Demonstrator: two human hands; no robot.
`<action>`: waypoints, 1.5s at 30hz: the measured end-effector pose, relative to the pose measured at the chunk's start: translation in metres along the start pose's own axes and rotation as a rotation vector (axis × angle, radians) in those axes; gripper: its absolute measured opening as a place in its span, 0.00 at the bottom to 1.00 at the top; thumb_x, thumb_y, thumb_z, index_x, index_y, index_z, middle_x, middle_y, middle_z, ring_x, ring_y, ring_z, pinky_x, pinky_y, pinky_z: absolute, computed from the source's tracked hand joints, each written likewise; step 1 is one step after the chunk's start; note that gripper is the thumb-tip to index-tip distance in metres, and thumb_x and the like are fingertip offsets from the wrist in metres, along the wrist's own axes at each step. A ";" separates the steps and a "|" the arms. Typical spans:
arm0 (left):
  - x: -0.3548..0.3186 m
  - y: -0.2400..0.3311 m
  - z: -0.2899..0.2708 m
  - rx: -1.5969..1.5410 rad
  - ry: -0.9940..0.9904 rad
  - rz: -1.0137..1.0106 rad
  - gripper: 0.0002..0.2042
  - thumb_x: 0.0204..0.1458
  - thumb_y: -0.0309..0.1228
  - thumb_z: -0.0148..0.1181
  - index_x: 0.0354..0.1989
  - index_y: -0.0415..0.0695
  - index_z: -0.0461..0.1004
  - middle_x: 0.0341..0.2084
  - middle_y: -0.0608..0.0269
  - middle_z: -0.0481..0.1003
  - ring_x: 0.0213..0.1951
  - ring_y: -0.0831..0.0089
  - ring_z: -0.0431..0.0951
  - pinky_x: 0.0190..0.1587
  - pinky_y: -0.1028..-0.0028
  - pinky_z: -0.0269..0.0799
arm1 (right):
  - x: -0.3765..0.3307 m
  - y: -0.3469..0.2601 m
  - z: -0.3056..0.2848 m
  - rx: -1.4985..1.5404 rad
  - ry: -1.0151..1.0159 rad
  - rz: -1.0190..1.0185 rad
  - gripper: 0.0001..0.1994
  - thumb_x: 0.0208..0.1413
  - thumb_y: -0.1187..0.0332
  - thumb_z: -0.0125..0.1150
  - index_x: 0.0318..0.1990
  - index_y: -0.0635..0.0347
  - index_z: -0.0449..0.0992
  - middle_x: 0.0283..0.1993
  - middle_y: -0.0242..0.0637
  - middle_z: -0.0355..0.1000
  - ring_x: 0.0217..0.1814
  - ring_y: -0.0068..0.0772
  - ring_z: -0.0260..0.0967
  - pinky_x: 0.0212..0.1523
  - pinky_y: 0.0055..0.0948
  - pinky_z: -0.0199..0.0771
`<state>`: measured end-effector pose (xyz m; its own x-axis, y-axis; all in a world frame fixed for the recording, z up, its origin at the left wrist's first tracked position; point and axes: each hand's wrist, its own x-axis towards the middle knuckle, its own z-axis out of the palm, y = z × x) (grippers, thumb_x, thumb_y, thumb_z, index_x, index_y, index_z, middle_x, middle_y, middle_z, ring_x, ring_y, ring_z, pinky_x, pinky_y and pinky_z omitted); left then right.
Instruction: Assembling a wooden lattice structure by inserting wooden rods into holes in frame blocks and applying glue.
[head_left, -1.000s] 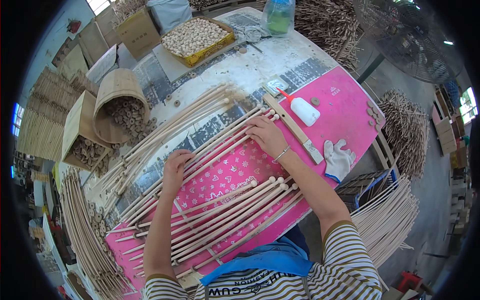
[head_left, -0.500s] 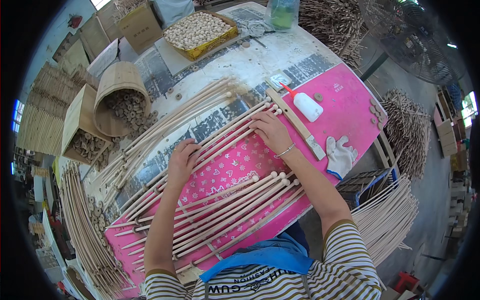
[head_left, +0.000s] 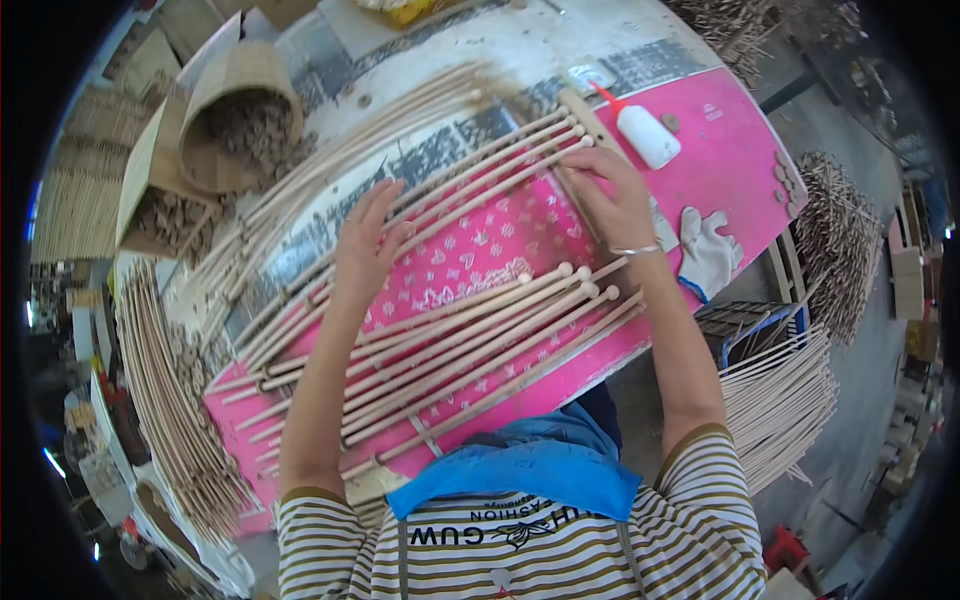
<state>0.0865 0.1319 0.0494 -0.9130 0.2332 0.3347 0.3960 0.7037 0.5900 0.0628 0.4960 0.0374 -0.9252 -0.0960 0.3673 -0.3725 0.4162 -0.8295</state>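
Several pale wooden sticks with ball ends [head_left: 485,180] lie slanting across the upper part of a pink patterned board [head_left: 480,245]. My left hand [head_left: 368,240] is at their middle, fingers raised and apart, with nothing seen in it. At their ball ends is my right hand [head_left: 615,198], its fingers bent but loose beside the nearest ball; its thumb side is blurred. A second group of ball-ended sticks [head_left: 480,335] lies nearer my body, between my forearms. Dark rings sit on some sticks toward their left ends. A wooden strip [head_left: 590,115] lies just past the upper ball ends.
A white glue bottle with a red nozzle [head_left: 648,136] and a white glove [head_left: 708,250] lie on the right. A wooden barrel [head_left: 225,85] and box of rings stand at left. More sticks [head_left: 385,130] lie beyond the board; bundles [head_left: 175,400] flank the table.
The whole view has shifted, so the table sits higher. My left hand has lifted its fingers off the sticks. My right hand has moved rightward, past the ball ends.
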 end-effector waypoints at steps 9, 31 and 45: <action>-0.147 -0.001 -0.110 0.230 -0.267 -0.105 0.19 0.58 0.35 0.69 0.58 0.46 0.80 0.50 0.53 0.80 0.53 0.49 0.79 0.57 0.54 0.73 | -0.093 -0.071 0.007 -0.261 -0.509 -0.172 0.22 0.55 0.69 0.70 0.58 0.58 0.80 0.63 0.41 0.77 0.66 0.46 0.72 0.71 0.47 0.65; -0.203 -0.032 -0.137 -0.001 -0.380 -0.384 0.10 0.59 0.26 0.62 0.47 0.36 0.78 0.38 0.51 0.73 0.47 0.49 0.74 0.53 0.60 0.70 | -0.112 -0.057 0.017 -0.317 -0.228 -0.289 0.12 0.53 0.75 0.69 0.46 0.56 0.84 0.45 0.36 0.75 0.53 0.43 0.73 0.60 0.45 0.68; -0.127 -0.015 -0.074 -0.086 -0.270 -0.246 0.10 0.58 0.23 0.64 0.48 0.36 0.79 0.39 0.49 0.77 0.43 0.51 0.79 0.48 0.62 0.74 | -0.129 -0.044 0.014 -0.272 -0.203 -0.176 0.11 0.56 0.74 0.67 0.46 0.53 0.84 0.46 0.35 0.75 0.54 0.44 0.70 0.60 0.43 0.68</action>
<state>0.2039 0.0418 0.0522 -0.9703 0.2406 -0.0235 0.1580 0.7045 0.6919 0.1978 0.4770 0.0208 -0.8547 -0.3534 0.3803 -0.5190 0.5993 -0.6095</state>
